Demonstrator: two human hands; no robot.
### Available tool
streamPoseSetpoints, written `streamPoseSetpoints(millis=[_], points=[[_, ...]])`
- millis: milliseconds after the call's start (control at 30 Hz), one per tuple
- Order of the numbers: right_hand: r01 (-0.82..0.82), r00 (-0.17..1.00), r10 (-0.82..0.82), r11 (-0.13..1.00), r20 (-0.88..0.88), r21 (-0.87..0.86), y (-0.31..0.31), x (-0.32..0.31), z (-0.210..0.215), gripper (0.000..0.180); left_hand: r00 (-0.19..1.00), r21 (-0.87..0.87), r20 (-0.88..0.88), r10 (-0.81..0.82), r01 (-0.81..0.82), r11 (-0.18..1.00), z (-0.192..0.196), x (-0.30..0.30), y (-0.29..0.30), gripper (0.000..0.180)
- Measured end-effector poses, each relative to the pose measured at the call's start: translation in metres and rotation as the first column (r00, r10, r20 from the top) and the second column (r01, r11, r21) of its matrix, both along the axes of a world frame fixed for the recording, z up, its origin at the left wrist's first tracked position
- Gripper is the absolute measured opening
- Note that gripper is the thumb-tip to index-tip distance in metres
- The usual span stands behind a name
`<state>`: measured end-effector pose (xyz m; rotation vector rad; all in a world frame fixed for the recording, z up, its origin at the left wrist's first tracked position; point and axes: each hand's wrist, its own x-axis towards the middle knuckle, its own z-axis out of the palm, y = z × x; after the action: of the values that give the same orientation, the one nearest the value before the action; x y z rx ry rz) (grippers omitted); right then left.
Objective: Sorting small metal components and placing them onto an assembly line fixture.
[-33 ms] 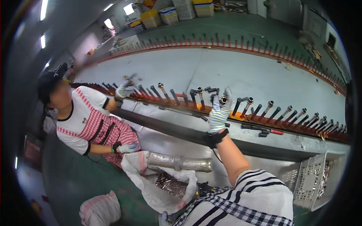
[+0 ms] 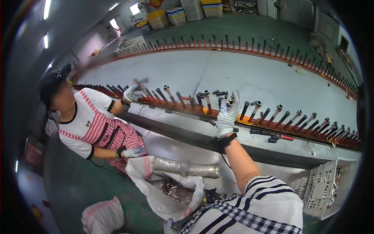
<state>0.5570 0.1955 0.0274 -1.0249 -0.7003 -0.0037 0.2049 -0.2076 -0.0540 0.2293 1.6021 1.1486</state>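
My right hand (image 2: pixel 228 115), in a striped work glove, is raised to a long orange rail (image 2: pixel 249 119) lined with slanted dark pegs. Its fingertips pinch a small metal fitting (image 2: pixel 230 102) at the top of one peg. Several pegs to the right carry similar metal-tipped fittings (image 2: pixel 279 107). Only a sliver of my left hand (image 2: pixel 168 226), also gloved, shows at the lower edge beside an open white sack (image 2: pixel 156 195) of small metal parts (image 2: pixel 175 189). Whether it holds anything is hidden.
A co-worker in a red checked apron (image 2: pixel 105 130) stands at the left, one gloved hand (image 2: pixel 132 93) on the pegs, the other (image 2: pixel 132 152) by the sack. A silvery wrapped bundle (image 2: pixel 187 168) lies across the sack. A white basket (image 2: pixel 323 187) of parts sits lower right; a red-handled tool (image 2: pixel 272 136) lies below the rail.
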Motion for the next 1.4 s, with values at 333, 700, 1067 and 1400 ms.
streamPoseSetpoints(millis=[333,700,1067,1400], points=[[-0.267,0.943,0.28,0.959,0.179,-0.096,0.067,-0.02,-0.009,0.065,0.991,0.049,0.116,0.069,-0.075,0.996,-0.001,-0.001,0.007,0.033],[-0.191,0.981,0.192,0.962,0.016,0.197,-0.009,-0.036,0.01,0.046,0.994,-0.005,0.071,0.081,-0.081,0.997,0.004,-0.02,0.004,0.037],[-0.169,0.948,0.18,0.983,0.264,-0.066,0.065,-0.025,0.0,0.038,0.969,0.051,0.173,0.176,-0.187,0.981,-0.009,-0.012,-0.013,0.038],[-0.445,0.895,0.432,0.854,0.111,0.27,0.058,-0.081,0.154,0.038,0.961,0.06,0.188,0.202,-0.217,0.974,-0.008,-0.016,-0.008,0.039]])
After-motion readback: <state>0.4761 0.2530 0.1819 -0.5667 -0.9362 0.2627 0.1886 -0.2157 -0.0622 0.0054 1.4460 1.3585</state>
